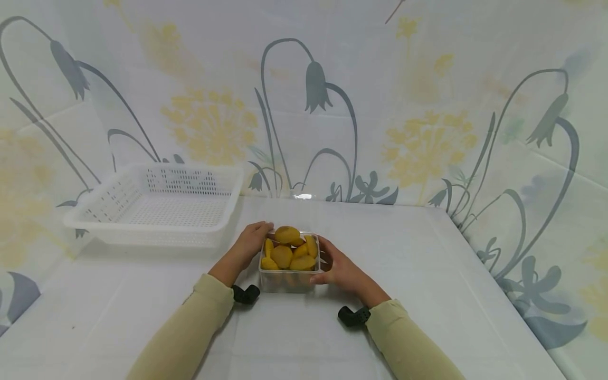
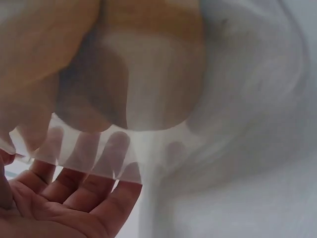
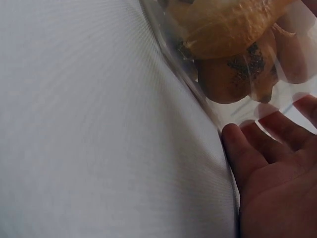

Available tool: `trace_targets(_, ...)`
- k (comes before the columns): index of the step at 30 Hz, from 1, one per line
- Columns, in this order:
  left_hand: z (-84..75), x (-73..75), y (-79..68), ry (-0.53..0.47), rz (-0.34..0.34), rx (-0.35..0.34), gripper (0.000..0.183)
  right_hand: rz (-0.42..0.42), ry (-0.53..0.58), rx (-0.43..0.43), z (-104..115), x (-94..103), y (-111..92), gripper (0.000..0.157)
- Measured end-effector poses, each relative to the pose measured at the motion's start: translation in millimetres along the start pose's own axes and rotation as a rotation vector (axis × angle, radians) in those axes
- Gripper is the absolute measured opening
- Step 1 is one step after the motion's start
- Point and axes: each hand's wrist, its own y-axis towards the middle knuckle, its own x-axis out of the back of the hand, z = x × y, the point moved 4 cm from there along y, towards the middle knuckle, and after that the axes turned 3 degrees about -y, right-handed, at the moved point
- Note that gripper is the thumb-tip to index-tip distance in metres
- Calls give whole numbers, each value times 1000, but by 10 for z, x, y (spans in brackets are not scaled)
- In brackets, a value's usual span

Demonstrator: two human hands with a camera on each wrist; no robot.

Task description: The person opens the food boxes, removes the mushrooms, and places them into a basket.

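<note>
A clear plastic box [image 1: 287, 282] stands on the white table, heaped with yellow fruits [image 1: 282, 256]. In the right wrist view the fruits [image 3: 237, 69] look wrinkled, with dark blotches. My left hand [image 1: 250, 244] holds the left side of the box near its far corner; through the clear wall, the left wrist view shows fingertips [image 2: 119, 146] pressed against it. From the right, my right hand [image 1: 339, 269] grips the box, its thumb at the near corner and its fingers along the side wall. The fingers partly hide that side.
A white perforated basket [image 1: 214, 232] sits at the back left of the table [image 1: 427, 295]. Behind rises a flower-printed curtain [image 1: 294, 132], which also borders the table on both sides. A small shiny clear object [image 1: 302, 196] lies by the back edge.
</note>
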Motion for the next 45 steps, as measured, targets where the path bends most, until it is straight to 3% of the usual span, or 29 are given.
trace_targets(7,-102,92,-53,130,-73,-120,44,0,-42,-21,0,0,2,107)
trace_targets(12,-231,155,-135,203,-124,-192,50,-13,-64,-29,8,9,-3,106)
trace_targets(16,-321,157,-193,248,-146,-246,56,-18,-51,-26,2,10,-11,105)
trace_targets(24,-516,114,-333,416,-206,-425,52,6,-25,-19,-15,15,-10,105)
trace_targets(30,-629,67,-445,537,-171,-547,46,16,-7,-18,-20,7,-18,110)
trace_targets(36,-691,43,-521,622,-88,-611,46,20,3,-21,-31,-6,-20,111)
trace_targets(45,-735,-21,-610,687,26,-644,48,14,5,-33,-14,-9,-31,110)
